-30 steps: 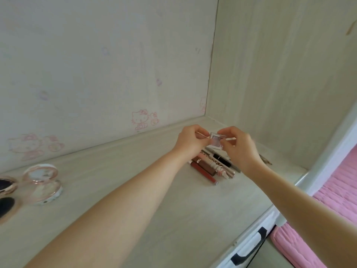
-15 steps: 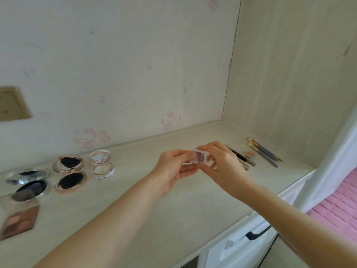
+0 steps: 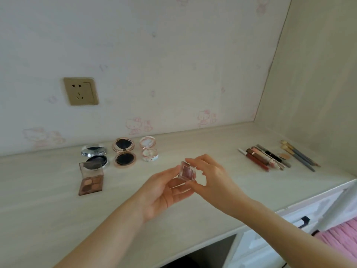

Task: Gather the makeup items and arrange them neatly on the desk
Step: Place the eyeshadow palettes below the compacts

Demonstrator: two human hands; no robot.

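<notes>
the small clear eyeshadow case (image 3: 187,172) was held above the desk (image 3: 58,209) near the centre of the view, between both hands, off the surface. it looked light and rigid, a hard plastic square with a mauve pan inside. its smooth glossy walls were probably slippery, and the pressed powder would likely crack if it were dropped. the safest hold seemed to be across opposite edges, away from the pan and any hinged lid, which was roughly where the fingers sat.

the right hand (image 3: 210,176) pinched the case from its 3 o'clock side, with a fingertip curled over the top edge and the thumb under the lower corner. the left hand (image 3: 160,192) lay palm up at the case's 8 o'clock, its fingers only gently bent, with the tips touching the lower left edge in support. whether the lid was fully closed could not be told.

at 10 o'clock from the hands lay three open round compacts (image 3: 123,153) in a row near the wall, with a brown four-pan palette (image 3: 90,182) at their 7 o'clock. at 2 o'clock a line of lip pencils and tubes (image 3: 260,157) sat beside several brushes (image 3: 299,155). the case most likely belonged beside the compacts or the palette.
</notes>
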